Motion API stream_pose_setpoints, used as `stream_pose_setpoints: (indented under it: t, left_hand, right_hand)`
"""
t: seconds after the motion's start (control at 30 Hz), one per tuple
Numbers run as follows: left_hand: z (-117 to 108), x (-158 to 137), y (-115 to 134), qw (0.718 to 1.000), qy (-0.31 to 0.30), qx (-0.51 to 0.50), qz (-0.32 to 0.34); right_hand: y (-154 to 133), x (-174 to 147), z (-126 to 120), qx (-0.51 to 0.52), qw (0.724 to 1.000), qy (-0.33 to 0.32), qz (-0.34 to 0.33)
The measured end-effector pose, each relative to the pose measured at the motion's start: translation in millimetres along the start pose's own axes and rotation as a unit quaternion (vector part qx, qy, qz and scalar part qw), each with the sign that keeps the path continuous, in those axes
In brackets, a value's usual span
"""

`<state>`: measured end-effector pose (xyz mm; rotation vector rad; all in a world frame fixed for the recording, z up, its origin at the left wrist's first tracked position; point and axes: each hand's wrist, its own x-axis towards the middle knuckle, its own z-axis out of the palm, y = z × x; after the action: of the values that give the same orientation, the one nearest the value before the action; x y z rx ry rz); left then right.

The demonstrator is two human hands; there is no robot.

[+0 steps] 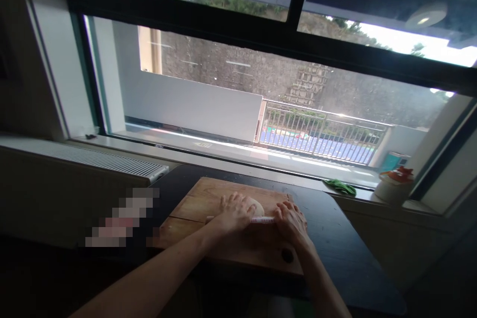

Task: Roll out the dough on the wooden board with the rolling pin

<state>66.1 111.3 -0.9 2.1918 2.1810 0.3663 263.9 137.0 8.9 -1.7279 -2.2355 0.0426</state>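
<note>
A wooden cutting board [261, 244] lies on a dark table, with a pale rounded piece of dough [256, 205] on it. Across the near side of the dough runs a thin, light rolling pin [263, 219]. My left hand [237, 209] is over the pin's left part, its fingers curving forward across it and partly covering the dough. My right hand [292, 216] is closed over the pin's right end, which it hides. The dough's left side is out of sight behind my left hand.
The dark table [335, 238] stands against a window sill. On the sill are a green cloth [340, 187] and a white container [391, 190] with an orange-red top. A radiator [82, 159] is on the left, and a pixelated patch covers something beside the board.
</note>
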Motion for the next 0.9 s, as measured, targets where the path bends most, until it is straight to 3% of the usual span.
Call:
stream_pose_setpoints:
  t: [0.1, 0.27, 0.37, 0.53, 0.73, 0.9]
  left_hand:
    - [-7.8, 9.4, -5.1, 1.000, -0.008, -0.003, -0.010]
    - [-15.2, 24.5, -15.0, 0.998, 0.010, 0.032, 0.054]
    - [-11.7, 28.1, -17.7, 0.999, 0.019, 0.027, 0.025]
    - [-6.6, 19.4, -14.0, 0.999, 0.020, 0.008, 0.033]
    - [-2.7, 1.2, -2.4, 0.999, 0.053, -0.012, -0.001]
    - [-4.0, 8.9, -4.5, 0.998, 0.060, -0.009, -0.017]
  right_hand:
    - [-6.0, 21.8, -2.0, -0.002, 1.000, -0.023, 0.011]
    - [-16.3, 62.2, 1.0, 0.008, 0.999, -0.046, 0.023]
    - [-18.6, 70.2, 4.4, 0.009, 0.998, -0.051, 0.019]
    - [-15.6, 48.9, 3.1, 0.008, 0.999, -0.036, 0.009]
    - [-11.7, 7.7, -0.6, 0.014, 1.000, 0.004, -0.012]
    - [-16.1, 10.0, -1.0, 0.016, 1.000, 0.008, -0.013]
